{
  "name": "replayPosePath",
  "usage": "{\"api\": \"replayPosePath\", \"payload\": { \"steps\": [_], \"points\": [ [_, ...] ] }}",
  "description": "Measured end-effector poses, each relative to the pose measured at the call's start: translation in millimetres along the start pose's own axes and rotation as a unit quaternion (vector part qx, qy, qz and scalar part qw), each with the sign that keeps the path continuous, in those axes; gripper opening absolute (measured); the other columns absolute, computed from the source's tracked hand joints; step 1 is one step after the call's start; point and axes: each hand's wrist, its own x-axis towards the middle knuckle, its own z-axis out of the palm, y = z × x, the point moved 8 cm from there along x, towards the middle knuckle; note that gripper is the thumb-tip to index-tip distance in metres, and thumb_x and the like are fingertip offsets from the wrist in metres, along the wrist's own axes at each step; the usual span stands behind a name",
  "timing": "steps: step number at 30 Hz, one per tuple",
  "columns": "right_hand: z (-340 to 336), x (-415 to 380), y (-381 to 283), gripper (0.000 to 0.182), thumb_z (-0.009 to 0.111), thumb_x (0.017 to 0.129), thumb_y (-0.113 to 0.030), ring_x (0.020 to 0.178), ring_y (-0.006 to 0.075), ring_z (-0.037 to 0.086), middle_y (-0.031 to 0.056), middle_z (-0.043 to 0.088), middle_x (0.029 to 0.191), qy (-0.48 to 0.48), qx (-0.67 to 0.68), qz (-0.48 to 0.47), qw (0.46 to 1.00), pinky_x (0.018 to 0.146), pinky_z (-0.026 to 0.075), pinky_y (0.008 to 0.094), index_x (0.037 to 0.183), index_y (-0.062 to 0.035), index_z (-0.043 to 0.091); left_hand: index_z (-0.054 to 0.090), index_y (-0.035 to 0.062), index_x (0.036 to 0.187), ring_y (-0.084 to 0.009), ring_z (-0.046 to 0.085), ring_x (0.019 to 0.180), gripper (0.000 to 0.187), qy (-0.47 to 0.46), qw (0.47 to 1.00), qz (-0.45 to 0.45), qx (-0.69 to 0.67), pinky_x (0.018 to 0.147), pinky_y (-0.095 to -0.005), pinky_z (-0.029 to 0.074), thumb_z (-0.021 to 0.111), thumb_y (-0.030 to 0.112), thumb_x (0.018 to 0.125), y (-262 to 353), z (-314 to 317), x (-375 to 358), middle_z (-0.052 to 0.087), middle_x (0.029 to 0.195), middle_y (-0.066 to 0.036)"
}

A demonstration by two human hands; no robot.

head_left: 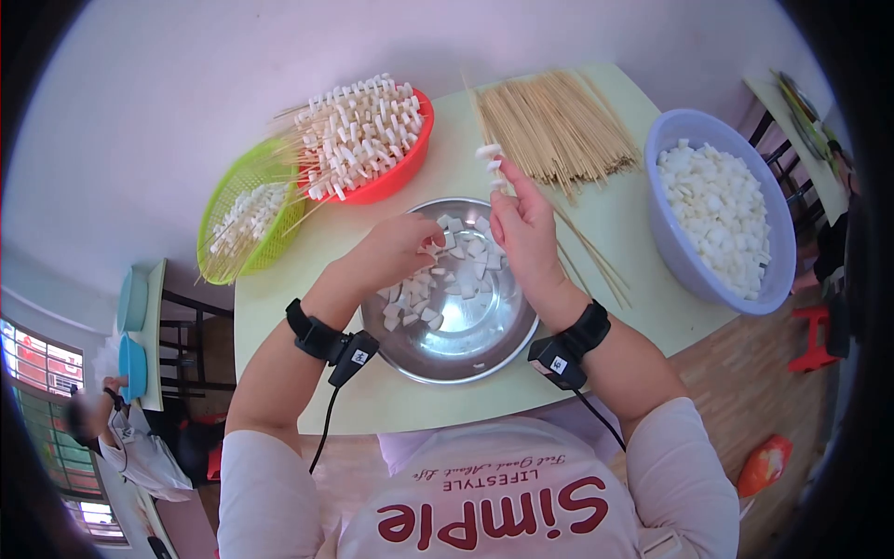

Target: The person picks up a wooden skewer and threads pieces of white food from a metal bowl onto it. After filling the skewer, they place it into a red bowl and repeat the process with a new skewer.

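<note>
My right hand (526, 228) is closed around a bamboo skewer, raised over the far right rim of a steel bowl (456, 349). A few white pieces (489, 151) are threaded on the skewer above my fingertips. Over the left side of the bowl, my left hand (400, 250) has its fingers bent together. Whatever sits between those fingertips is hidden. Loose white chunks (408, 303) of cut food lie in the bowl, mostly on its left and far sides.
Behind the bowl, a red basin (410, 168) is heaped with loaded skewers, beside a green basket (270, 252) holding more. Bare bamboo skewers (559, 126) lie at the back. A lavender tub (670, 238) of white chunks stands right. Another person (140, 456) is at far left.
</note>
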Motion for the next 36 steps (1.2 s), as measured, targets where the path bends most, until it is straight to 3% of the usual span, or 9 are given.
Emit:
{"api": "replayPosePath", "payload": {
  "steps": [7,9,13,22,25,27,28,30,36],
  "points": [
    [1,0,5,0.046,0.05,0.094,-0.01,0.054,0.0015,0.04,-0.0042,0.048,0.062,-0.003,0.002,0.0,1.0,0.049,0.034,0.0187,0.138,0.0007,0.04,0.066,0.0054,0.099,-0.0283,0.059,0.086,0.024,0.002,1.0,-0.027,0.003,0.077,-0.0368,0.048,0.071,0.011,0.076,-12,3,2,0.06,0.088,-0.012],
    [1,1,3,0.046,0.05,0.094,-0.01,0.055,0.0015,0.041,-0.0041,0.048,0.063,-0.006,-0.003,0.003,1.0,0.049,0.034,0.0187,0.138,0.0005,0.041,0.066,0.0072,0.101,-0.0299,0.059,0.086,0.028,0.066,0.993,0.089,0.041,0.077,-0.0382,0.048,0.073,0.01,0.074,8,3,1,0.06,0.091,-0.012],
    [2,1,7,0.045,0.05,0.094,-0.01,0.056,0.0017,0.043,-0.0038,0.049,0.064,-0.007,0.013,0.004,1.0,0.05,0.035,0.0191,0.137,0.0005,0.042,0.064,0.0074,0.098,-0.0317,0.059,0.086,0.029,0.084,0.992,0.094,0.03,0.076,-0.0399,0.048,0.073,0.007,0.07,27,16,24,0.06,0.094,-0.011],
    [6,0,9,0.044,0.05,0.094,-0.008,0.055,0.0027,0.042,-0.0039,0.049,0.062,-0.029,-0.016,0.007,0.999,0.05,0.035,0.0211,0.137,-0.0032,0.043,0.06,0.0064,0.091,-0.0256,0.06,0.083,0.022,0.044,0.997,0.052,0.037,0.078,-0.0371,0.046,0.07,0.009,0.072,13,26,25,0.06,0.084,-0.008],
    [10,-3,8,0.045,0.052,0.093,-0.009,0.053,0.005,0.042,-0.0013,0.049,0.06,-0.043,-0.095,0.005,0.994,0.05,0.036,0.0242,0.137,-0.0043,0.044,0.059,0.0037,0.096,-0.0189,0.062,0.079,0.024,0.099,0.984,-0.06,-0.132,0.072,-0.0307,0.049,0.071,0.003,0.075,-11,10,5,0.062,0.085,-0.005],
    [19,-9,5,0.046,0.052,0.092,-0.01,0.051,0.0087,0.044,0.0018,0.05,0.059,-0.086,-0.155,-0.012,0.984,0.051,0.038,0.0268,0.137,-0.0065,0.044,0.06,0.0025,0.099,-0.0124,0.061,0.081,0.018,0.311,0.859,-0.091,-0.397,0.072,-0.027,0.047,0.068,0.006,0.084,-44,-13,-27,0.063,0.091,-0.002],
    [28,-12,2,0.046,0.053,0.092,-0.011,0.05,0.0123,0.047,0.005,0.051,0.058,-0.125,-0.22,-0.03,0.967,0.051,0.039,0.0294,0.137,-0.0087,0.044,0.06,0.0025,0.099,-0.0124,0.061,0.081,0.018,0.319,0.859,-0.092,-0.389,0.072,-0.027,0.047,0.068,0.006,0.084,-50,-16,-36,0.063,0.091,-0.002],
    [42,-21,-9,0.046,0.053,0.092,-0.012,0.051,0.0178,0.051,0.0083,0.053,0.059,-0.178,-0.26,-0.036,0.948,0.053,0.041,0.0322,0.137,-0.0116,0.045,0.06,0.0011,0.103,-0.0118,0.061,0.083,0.017,0.429,0.779,-0.126,-0.439,0.074,-0.0262,0.047,0.064,0.005,0.087,-71,-22,-71,0.064,0.095,-0.003],
    [68,-40,-7,0.046,0.052,0.09,-0.011,0.06,0.0316,0.059,0.0152,0.06,0.069,-0.32,-0.364,-0.064,0.872,0.057,0.045,0.0387,0.135,-0.0188,0.048,0.058,-0.0021,0.105,-0.0121,0.061,0.086,0.018,0.54,0.723,-0.15,-0.403,0.081,-0.0239,0.047,0.062,0.006,0.09,-102,-16,-106,0.063,0.096,-0.005]
  ]
}}
